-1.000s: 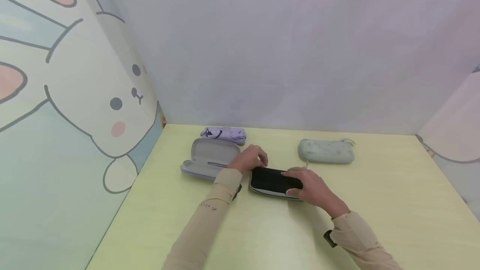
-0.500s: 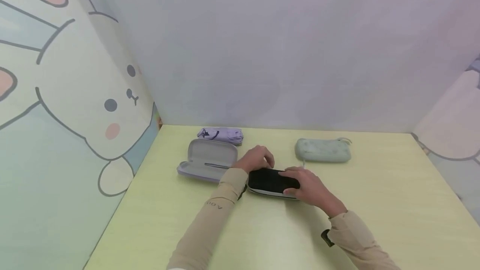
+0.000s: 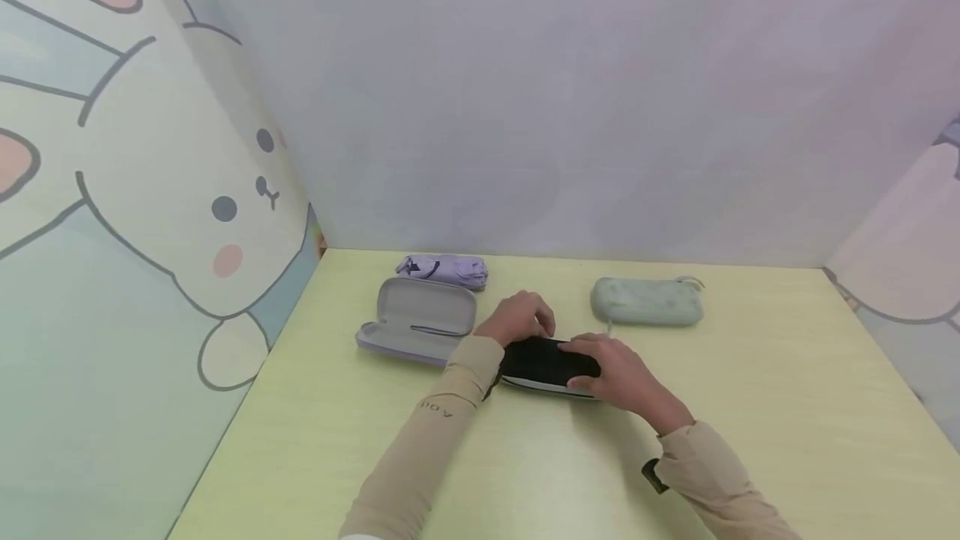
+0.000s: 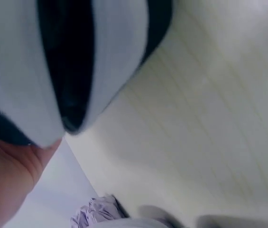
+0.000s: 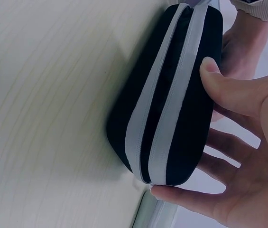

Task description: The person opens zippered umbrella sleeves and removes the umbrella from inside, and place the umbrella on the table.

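Note:
A black zip case (image 3: 538, 361) with a pale zipper band lies on the table between my hands. Its zipper gapes along the side toward me, as the case (image 5: 190, 137) shows in the right wrist view. My right hand (image 3: 618, 369) grips the case's right end, thumb on the near edge and fingers spread over the top. At the far left edge of the case, my left hand (image 3: 517, 317) bends its fingers downward. What those fingertips touch is hidden in every view; in the left wrist view the hand (image 4: 10, 175) appears just beside the case.
An open lilac hard case (image 3: 405, 344) with a grey lining lies left of my left wrist. Behind it is a folded lilac bundle (image 3: 444, 270). A pale green pouch (image 3: 647, 302) lies at the back right. The table (image 3: 787, 407) meets a wall behind.
My left hand has slid rightward along the far edge of the black zip case. The right hand keeps its grip. The view has shifted slightly.

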Tool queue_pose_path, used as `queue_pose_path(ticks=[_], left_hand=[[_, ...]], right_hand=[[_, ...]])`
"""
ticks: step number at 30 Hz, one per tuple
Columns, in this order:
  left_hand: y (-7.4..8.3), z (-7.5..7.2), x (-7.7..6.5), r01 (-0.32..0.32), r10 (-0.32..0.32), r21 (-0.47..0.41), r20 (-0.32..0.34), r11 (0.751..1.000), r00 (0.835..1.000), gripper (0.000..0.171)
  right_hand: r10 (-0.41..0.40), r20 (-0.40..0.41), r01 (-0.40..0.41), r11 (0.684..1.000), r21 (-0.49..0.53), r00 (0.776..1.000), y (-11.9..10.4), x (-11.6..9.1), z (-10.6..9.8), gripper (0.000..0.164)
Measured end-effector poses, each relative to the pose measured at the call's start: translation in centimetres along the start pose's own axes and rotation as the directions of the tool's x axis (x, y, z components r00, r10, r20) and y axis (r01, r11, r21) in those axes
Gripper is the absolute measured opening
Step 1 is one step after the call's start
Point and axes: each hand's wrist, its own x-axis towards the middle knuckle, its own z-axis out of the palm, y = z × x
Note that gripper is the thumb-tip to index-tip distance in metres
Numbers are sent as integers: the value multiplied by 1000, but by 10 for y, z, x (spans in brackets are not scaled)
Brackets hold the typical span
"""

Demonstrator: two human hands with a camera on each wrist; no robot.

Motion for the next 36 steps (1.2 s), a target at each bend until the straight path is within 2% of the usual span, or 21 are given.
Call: queue_pose_path(ticks=[9, 18, 24, 30, 36], left_hand=[[11, 4, 3, -30, 31, 21, -30, 999, 999, 21], [17, 7, 7, -27, 29, 26, -60, 999, 998, 17], [20, 9, 8, -5, 8, 57, -62, 998, 998, 16], [22, 9, 9, 2, 3, 74, -66, 997, 998, 15], [19, 8, 5, -5, 8, 50, -56, 999, 998, 15]], right_hand=[[-14, -7, 14, 1000, 11, 1000, 0, 0, 0, 49], [74, -31, -72, 995, 65, 997, 1, 0, -1, 42], [55, -73, -49, 995, 89, 996, 2, -2, 1, 40], [41, -76, -35, 996, 84, 996, 3, -2, -1, 39], [32, -69, -26, 996, 86, 997, 3, 0, -1, 40]])
